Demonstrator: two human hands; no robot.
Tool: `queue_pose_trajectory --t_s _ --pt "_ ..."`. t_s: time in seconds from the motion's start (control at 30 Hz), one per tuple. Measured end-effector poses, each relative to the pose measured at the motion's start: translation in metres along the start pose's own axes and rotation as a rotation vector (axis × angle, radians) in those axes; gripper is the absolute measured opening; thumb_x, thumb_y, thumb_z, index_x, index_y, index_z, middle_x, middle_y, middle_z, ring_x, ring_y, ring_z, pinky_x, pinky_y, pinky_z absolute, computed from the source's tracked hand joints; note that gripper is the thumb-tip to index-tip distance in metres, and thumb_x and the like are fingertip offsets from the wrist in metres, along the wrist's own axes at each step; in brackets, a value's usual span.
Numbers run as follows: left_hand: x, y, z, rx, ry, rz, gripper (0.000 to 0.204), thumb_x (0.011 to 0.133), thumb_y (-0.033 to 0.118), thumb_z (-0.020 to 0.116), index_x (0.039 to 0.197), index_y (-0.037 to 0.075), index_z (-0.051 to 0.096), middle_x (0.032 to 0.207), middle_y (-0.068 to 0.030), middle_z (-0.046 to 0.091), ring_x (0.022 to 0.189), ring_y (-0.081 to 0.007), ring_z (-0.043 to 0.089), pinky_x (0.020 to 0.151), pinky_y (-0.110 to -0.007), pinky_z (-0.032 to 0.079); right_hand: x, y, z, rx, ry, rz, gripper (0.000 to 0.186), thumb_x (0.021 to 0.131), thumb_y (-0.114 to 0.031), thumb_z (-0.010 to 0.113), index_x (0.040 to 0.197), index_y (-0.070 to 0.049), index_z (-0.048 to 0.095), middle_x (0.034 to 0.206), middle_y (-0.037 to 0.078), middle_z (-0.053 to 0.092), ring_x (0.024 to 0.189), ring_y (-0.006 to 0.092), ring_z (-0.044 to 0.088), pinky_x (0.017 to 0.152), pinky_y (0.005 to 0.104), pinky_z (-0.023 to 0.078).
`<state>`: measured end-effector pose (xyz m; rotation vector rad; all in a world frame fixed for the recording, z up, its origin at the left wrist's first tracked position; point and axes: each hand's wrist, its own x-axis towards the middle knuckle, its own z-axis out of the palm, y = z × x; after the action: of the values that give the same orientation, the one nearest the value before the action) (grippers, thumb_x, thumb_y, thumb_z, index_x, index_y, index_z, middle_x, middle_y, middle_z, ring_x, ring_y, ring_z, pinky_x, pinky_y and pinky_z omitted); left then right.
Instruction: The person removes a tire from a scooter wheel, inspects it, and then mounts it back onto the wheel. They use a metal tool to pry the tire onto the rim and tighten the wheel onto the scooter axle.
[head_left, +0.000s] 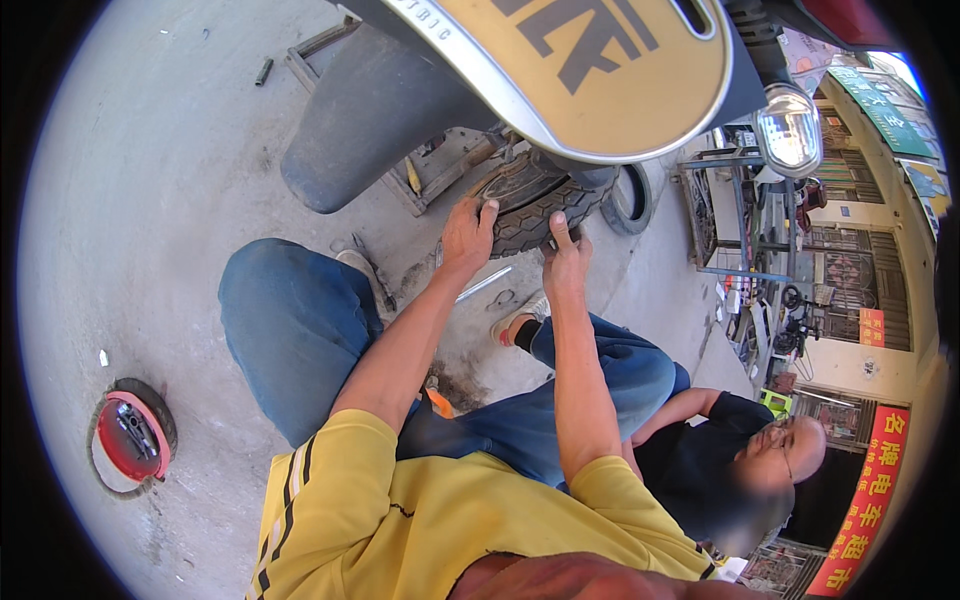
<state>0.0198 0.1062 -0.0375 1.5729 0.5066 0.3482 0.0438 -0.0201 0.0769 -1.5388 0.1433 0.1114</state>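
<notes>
A black, knobbly tyre (525,225) sits below the gold-coloured panel (600,90) of an electric scooter. My left hand (468,235) grips the left side of the tyre, thumb up. On its right side my right hand (566,258) holds the tread, thumb on top and the other fingers partly hidden behind. A large dark mudguard (370,115) hangs to the left of the wheel. On the ground just below the tyre lies a silver metal bar (485,283).
A loose tyre (643,212) lies right of the wheel. A yellow-handled tool (412,176) is by a worn frame (445,185). A red round tray of tools (118,462) stands far left. A person in black (690,455) sits close at my right. A metal rack (745,270) stands beyond.
</notes>
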Motion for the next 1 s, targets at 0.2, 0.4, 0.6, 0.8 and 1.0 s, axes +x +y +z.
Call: queue_pose_trajectory --t_s 0.2,0.4,0.6,0.8,1.0 --pt "0.011 -0.014 0.004 -0.063 0.072 0.039 0.047 0.106 0.039 0.048 0.105 -0.003 0.067 0.096 -0.028 0.069 0.095 -0.051 0.063 0.088 -0.053 0.049 0.006 -0.014 0.003 -0.102 -0.069 0.109 0.056 0.092 -0.028 0.083 0.133 0.002 0.061 0.129 0.009 0.067 0.114 0.0228 0.065 0.098 0.0421 0.054" --pt "-0.023 -0.004 0.008 -0.071 0.254 -0.053 0.048 0.107 0.038 0.05 0.118 -0.007 0.063 0.118 -0.0302 0.063 0.115 -0.0472 0.056 0.102 -0.052 0.042 -0.027 0.0 -0.026 -0.564 0.154 -0.253 0.064 0.099 -0.043 0.071 0.14 0.005 0.058 0.131 0.018 0.066 0.123 0.0278 0.062 0.104 0.0436 0.05" --pt "-0.082 -0.114 0.018 -0.836 -0.054 -0.411 0.058 0.107 0.049 0.045 0.133 -0.002 0.054 0.132 -0.0269 0.054 0.128 -0.0406 0.051 0.109 -0.048 0.038 -0.155 0.021 0.013 -0.668 -0.185 -0.499 0.055 0.105 -0.036 0.056 0.146 0.0 0.055 0.145 0.024 0.054 0.133 0.0444 0.052 0.111 0.0477 0.042" --pt "-0.153 0.04 -0.05 -1.077 -0.517 -0.926 0.088 0.103 0.073 0.026 0.16 0.006 0.033 0.161 -0.0283 0.033 0.151 -0.039 0.033 0.125 -0.048 0.025 -0.176 0.058 -0.022 -0.674 -0.391 -0.589 0.065 0.106 -0.052 0.041 0.147 -0.004 0.056 0.15 0.021 0.053 0.139 0.0417 0.048 0.119 0.0498 0.033" --pt "-0.158 0.116 -0.115 -0.822 -0.344 -0.718 0.092 0.105 0.07 0.032 0.167 0.004 0.018 0.171 -0.0285 0.018 0.158 -0.0412 0.021 0.129 -0.052 0.014 -0.134 0.08 -0.024 -0.898 -0.479 -0.025 0.064 0.106 -0.052 0.047 0.144 -0.002 0.057 0.148 0.028 0.052 0.134 0.0454 0.052 0.112 0.0501 0.042"
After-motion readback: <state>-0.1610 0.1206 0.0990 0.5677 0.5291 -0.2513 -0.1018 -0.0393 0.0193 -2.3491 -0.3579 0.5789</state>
